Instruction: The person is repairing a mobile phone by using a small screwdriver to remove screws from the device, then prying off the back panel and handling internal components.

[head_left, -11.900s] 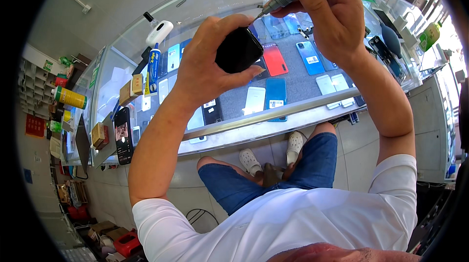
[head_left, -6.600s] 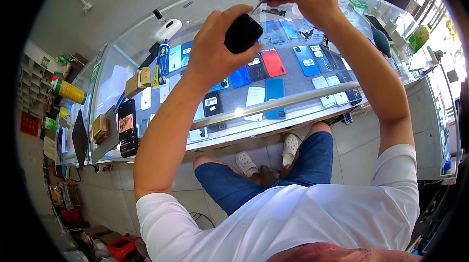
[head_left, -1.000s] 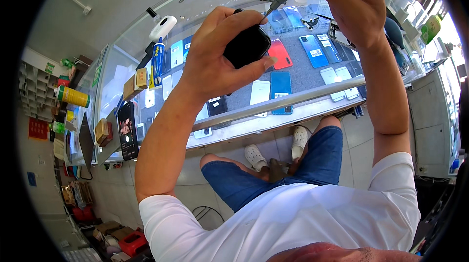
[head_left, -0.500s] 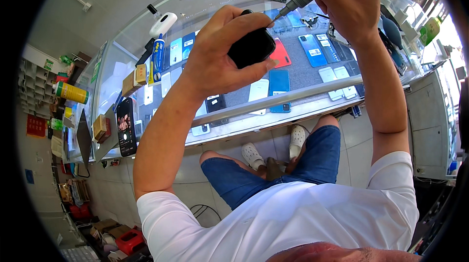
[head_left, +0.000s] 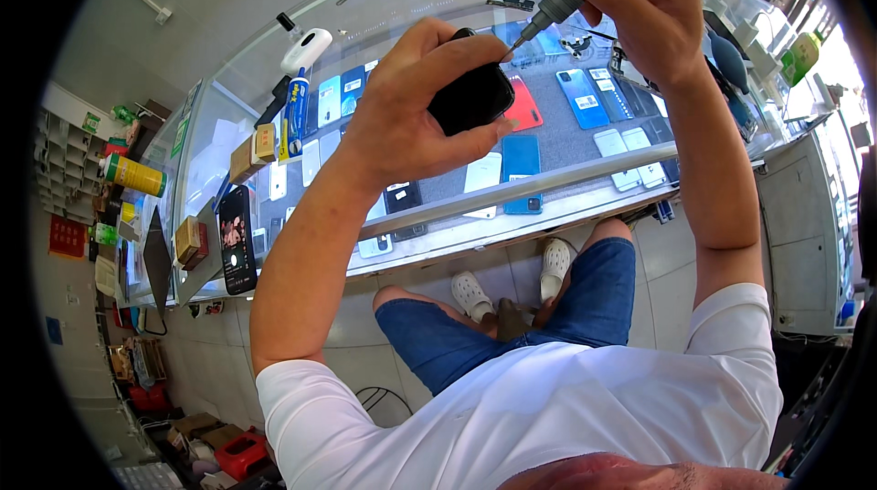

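Note:
My left hand (head_left: 416, 115) is wrapped round a small black device (head_left: 470, 97), probably a phone, with thumb and fingers along its edges. Above and to the right, my right hand (head_left: 649, 10) grips a grey pen-like screwdriver (head_left: 562, 4), angled down to the left. Its thin tip is at the device's upper edge, beside my left fingertips; whether it touches is unclear. Both are held over a glass display counter (head_left: 539, 181) with several phones inside, among them a red one (head_left: 525, 111) and blue ones (head_left: 577, 97).
On the counter's left are a blue glue tube (head_left: 295, 111), a white device (head_left: 306, 50), small boxes (head_left: 254, 155), an upright phone (head_left: 236, 239) and a yellow can (head_left: 134, 175). On the right lie a grey blower bulb (head_left: 729, 61) and a green bottle (head_left: 802, 56). A cabinet (head_left: 795, 225) stands at right.
My left hand and the device have shifted a little to the right over the last second. The screwdriver has shifted slightly with them, its tip staying at the device's edge.

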The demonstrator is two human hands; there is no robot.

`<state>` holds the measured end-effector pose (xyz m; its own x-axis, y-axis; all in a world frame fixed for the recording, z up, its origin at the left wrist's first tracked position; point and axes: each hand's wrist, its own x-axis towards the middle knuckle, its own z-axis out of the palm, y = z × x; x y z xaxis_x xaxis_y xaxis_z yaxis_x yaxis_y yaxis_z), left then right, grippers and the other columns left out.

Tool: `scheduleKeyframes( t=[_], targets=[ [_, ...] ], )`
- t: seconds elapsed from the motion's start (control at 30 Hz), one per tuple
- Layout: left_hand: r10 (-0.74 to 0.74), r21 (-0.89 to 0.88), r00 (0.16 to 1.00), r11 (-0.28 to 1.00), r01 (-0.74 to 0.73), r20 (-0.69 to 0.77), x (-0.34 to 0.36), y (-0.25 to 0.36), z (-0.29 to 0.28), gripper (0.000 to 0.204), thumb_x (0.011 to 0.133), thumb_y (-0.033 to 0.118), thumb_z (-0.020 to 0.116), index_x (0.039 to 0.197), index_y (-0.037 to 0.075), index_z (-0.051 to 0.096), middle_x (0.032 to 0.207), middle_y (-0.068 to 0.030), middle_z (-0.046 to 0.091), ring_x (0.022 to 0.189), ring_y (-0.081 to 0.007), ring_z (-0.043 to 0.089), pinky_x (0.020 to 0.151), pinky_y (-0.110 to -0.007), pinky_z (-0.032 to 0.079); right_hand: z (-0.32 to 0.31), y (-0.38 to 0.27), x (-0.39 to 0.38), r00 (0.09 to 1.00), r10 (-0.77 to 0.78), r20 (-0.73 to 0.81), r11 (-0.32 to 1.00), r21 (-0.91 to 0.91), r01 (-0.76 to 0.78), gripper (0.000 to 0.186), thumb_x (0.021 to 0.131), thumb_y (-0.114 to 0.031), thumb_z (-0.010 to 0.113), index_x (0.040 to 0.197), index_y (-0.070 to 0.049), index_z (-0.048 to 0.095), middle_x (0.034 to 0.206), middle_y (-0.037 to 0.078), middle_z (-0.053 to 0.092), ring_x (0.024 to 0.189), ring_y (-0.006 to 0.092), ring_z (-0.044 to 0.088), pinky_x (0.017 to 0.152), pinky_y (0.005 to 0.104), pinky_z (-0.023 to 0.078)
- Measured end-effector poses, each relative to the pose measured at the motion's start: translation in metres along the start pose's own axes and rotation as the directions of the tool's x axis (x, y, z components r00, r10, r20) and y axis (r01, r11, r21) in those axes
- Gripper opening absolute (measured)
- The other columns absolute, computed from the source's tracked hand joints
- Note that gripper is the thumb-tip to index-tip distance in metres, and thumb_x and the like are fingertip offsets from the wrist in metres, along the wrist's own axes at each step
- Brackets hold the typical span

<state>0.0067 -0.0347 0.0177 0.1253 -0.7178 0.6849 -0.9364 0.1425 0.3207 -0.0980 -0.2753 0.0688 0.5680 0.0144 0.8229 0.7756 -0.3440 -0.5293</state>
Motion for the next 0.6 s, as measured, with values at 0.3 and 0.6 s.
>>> scheduleKeyframes(
  t=[0.3, 0.6],
  targets=[
    [-0.015, -0.012, 1.0, 1.0, 0.015, -0.01, -0.001, -0.001, 0.001, 0.06, 0.069, 0.02, 0.09, 0.126, 0.013, 0.071, 0.108, -0.0099, 0.063, 0.094, -0.0254, 0.064, 0.078, -0.035, 0.056, 0.001, -0.004, -0.001, 0.998, 0.062, 0.012, 0.997, -0.042, -0.061, 0.048, 0.098, -0.035, 0.078, 0.125, 0.004, 0.073, 0.074, 0.0, 0.067, 0.062, 0.003, 0.054, 0.057, 0.0196, 0.039],
    [-0.014, -0.004, 1.0, 1.0, 0.014, 0.024, -0.002, -0.001, -0.001, 0.062, 0.071, 0.014, 0.088, 0.13, 0.01, 0.068, 0.118, -0.0086, 0.071, 0.099, -0.0216, 0.063, 0.081, -0.033, 0.056, -0.002, 0.0, -0.002, 0.998, 0.066, 0.024, 0.996, -0.061, -0.065, 0.054, 0.098, -0.039, 0.076, 0.129, 0.006, 0.07, 0.074, 0.0, 0.065, 0.064, 0.0043, 0.054, 0.058, 0.021, 0.039]
  ],
)
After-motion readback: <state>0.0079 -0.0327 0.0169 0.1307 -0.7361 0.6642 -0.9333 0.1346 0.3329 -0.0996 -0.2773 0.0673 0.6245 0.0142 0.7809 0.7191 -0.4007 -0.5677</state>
